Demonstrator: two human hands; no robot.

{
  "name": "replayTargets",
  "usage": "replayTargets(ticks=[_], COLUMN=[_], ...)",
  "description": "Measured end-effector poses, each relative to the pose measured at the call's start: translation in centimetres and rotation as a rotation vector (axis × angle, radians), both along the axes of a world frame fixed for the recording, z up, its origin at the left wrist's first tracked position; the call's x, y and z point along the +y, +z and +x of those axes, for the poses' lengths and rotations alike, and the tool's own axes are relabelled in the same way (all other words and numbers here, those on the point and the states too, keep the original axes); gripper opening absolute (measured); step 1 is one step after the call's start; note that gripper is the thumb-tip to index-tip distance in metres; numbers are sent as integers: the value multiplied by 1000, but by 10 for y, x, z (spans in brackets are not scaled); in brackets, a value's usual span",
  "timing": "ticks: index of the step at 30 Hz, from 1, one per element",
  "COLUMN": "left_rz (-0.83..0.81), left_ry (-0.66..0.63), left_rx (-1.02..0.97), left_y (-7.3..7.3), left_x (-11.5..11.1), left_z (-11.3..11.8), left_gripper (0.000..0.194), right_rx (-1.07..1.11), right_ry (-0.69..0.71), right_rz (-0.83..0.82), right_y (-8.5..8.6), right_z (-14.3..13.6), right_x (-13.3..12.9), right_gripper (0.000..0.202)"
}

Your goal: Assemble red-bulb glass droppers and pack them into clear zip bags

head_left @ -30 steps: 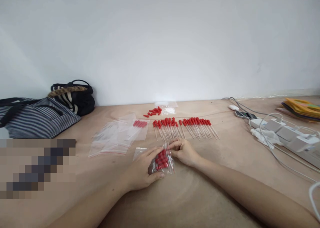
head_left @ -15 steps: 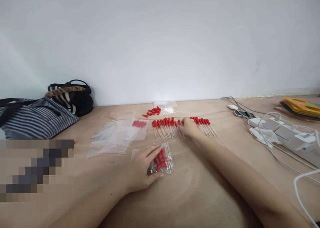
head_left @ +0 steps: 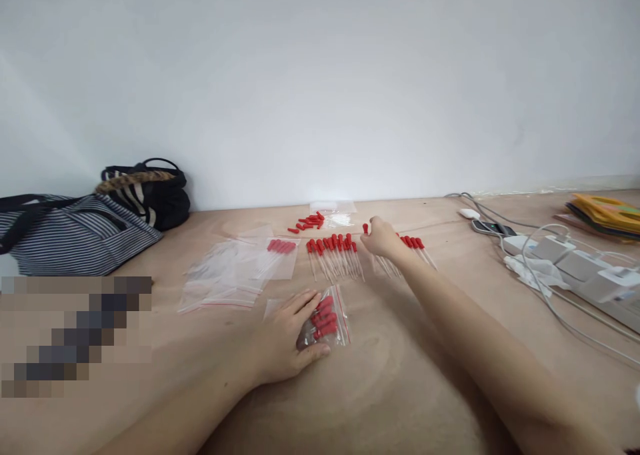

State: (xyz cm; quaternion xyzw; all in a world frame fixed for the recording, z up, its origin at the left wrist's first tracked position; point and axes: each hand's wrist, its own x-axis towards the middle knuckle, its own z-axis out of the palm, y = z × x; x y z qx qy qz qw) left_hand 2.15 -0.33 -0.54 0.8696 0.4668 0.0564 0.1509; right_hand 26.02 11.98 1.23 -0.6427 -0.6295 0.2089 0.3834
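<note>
A clear zip bag point(head_left: 343, 325) with a red seal line lies flat on the table point(head_left: 390, 368), partly covered, its seal facing the right side; red bulbs point(head_left: 325, 320) show stacked inside. Nearer the back edge, red-bulbed droppers point(head_left: 336, 244) with thin pale stems lie slanted in two groups, bulbs toward that edge. A single dropper point(head_left: 365, 228) is pinched between them, bulb up.

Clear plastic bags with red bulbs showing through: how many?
2: one bag partly under the left hand, another bag at the right end of the pile. Others may be hidden there.
</note>
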Motion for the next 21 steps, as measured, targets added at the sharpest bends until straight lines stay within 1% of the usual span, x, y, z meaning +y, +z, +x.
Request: replayTargets(ticks=[2,3,5,6,7,9,11,13,17,21], left_rz=[-40,-54,-65,-67,-69,-71,-78,-84,-73,-59], left_ry=[12,19,27,27,26,24,27,31,28,32], left_rx=[-7,-15,-36,-47,-55,-62,-56,-45,-58,-84], left_y=[0,1,2,2,2,2,2,1,-1,-3], left_x=[0,0,0,0,0,0,0,0,2,2], left_z=[1,1,2,2,2,2,2,1,0,-1], left_gripper=[75,76,75,75,75,75,75,76,76,75], right_rx=[2,26,178,278,384,540,641,718,803,850], right_ry=[34,82,209,238,245,207,178,166,159,193], right_rz=[-46,-82,-158,-159,-135,-43,24,54,32,-83], right_y=[5,5,1,-3,-9,-21,-32,-41,-49,-53], right_z=[10,14,16,14,11,2,-8,-15,-23,-31], right_x=[-14,-22,-39,-47,-55,-70,-82,-91,-100,-107], right_gripper=[23,22,19,18,18,22,26,28,37,43])
